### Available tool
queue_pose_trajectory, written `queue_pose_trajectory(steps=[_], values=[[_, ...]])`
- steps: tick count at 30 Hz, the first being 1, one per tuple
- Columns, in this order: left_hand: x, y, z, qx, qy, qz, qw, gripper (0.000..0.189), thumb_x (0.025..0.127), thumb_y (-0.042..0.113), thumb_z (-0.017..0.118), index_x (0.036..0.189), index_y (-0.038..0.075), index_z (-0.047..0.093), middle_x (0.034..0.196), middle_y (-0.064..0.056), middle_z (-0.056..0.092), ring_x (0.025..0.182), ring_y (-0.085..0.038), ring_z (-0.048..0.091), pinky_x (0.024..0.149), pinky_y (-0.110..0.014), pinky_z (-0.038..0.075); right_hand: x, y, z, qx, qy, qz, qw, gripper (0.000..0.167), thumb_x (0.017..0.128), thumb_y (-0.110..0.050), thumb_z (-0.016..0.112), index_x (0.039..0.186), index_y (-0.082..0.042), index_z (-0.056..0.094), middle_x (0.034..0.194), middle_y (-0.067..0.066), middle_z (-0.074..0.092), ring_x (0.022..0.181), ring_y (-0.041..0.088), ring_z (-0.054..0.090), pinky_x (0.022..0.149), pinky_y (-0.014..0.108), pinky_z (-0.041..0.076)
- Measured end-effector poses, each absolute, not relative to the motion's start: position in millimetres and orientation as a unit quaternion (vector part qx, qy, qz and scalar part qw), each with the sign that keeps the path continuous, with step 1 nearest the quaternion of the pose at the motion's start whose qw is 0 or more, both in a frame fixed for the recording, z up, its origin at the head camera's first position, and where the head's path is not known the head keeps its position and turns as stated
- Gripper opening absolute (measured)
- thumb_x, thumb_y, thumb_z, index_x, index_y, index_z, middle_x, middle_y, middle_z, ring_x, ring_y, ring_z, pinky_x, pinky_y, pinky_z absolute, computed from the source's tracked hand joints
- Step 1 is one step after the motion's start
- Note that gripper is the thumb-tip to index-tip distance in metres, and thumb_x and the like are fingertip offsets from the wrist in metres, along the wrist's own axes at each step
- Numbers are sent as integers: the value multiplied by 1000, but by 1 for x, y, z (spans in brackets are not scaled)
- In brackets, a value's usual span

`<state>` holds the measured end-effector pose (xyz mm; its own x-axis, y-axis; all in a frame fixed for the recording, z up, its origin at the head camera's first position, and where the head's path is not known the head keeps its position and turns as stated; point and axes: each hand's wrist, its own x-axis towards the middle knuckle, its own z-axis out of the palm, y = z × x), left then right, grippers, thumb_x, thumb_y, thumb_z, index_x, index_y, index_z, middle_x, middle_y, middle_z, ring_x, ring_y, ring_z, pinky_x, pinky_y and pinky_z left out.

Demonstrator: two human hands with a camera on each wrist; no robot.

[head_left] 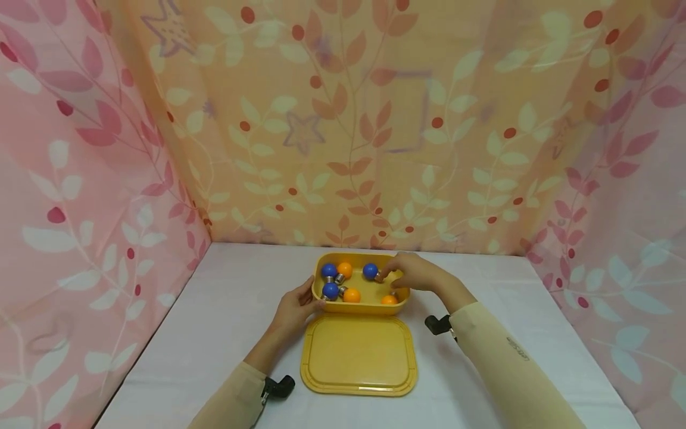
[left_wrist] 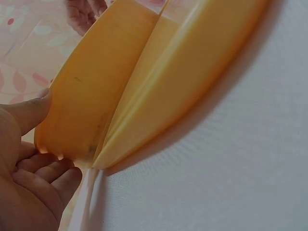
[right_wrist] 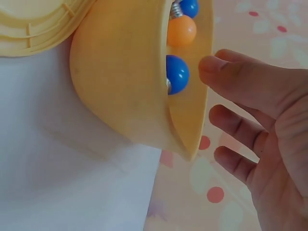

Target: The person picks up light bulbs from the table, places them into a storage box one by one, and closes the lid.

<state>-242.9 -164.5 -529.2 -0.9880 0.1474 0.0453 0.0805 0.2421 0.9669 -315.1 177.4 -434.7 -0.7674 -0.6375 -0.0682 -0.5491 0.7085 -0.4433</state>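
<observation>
A yellow plastic box (head_left: 370,308) stands on the table with several small light bulbs inside. Blue bulbs (head_left: 330,291) and orange bulbs (head_left: 351,295) with silver screw bases cluster in its left half. At its right half are another blue bulb (head_left: 370,271) and an orange bulb (head_left: 389,300). My left hand (head_left: 293,307) grips the box's left end, thumb and curled fingers on the wall (left_wrist: 91,82). Over the right end is my right hand (head_left: 415,272), its fingertips by the blue bulb's base. In the right wrist view this hand (right_wrist: 260,115) has parted fingers and holds nothing.
A yellow lid (head_left: 359,354) lies flat on the white table (head_left: 241,280), just in front of the box. Leaf-patterned cloth (head_left: 348,131) hangs behind the table and along both sides. A black wrist-camera mount (head_left: 278,387) sits at the left sleeve, another (head_left: 438,325) at the right.
</observation>
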Motion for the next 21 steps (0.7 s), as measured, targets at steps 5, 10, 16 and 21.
queue_pose_trajectory(steps=[5,10,16,21], values=[[-242,-164,-531,78,791,606,21,78,95,20,76,161,14,34,160,-9,42,143,-23,47,109,-30,47,-305,187,-433,-326,922,-201,57,24,90,-18,80,111,-29,77,109,-16,70,107,21,58,96,39,50],[-243,-164,-532,75,789,610,24,79,94,21,76,160,15,34,160,-9,43,143,-23,47,108,-30,47,-293,195,-434,-321,923,-209,26,25,89,-20,80,113,-28,77,111,-12,70,105,20,57,96,42,48],[-245,-163,-532,73,785,615,27,78,95,21,76,160,15,34,160,-9,42,144,-23,46,109,-31,47,-284,204,-442,-310,928,-208,-12,27,89,-19,81,115,-27,77,117,-9,73,108,17,57,100,45,47],[-243,-163,-529,66,790,609,29,78,95,20,76,160,15,35,159,-9,44,143,-22,47,108,-30,47,-276,209,-449,-292,929,-224,-38,29,89,-19,81,117,-23,77,118,-10,73,113,18,58,103,48,48]])
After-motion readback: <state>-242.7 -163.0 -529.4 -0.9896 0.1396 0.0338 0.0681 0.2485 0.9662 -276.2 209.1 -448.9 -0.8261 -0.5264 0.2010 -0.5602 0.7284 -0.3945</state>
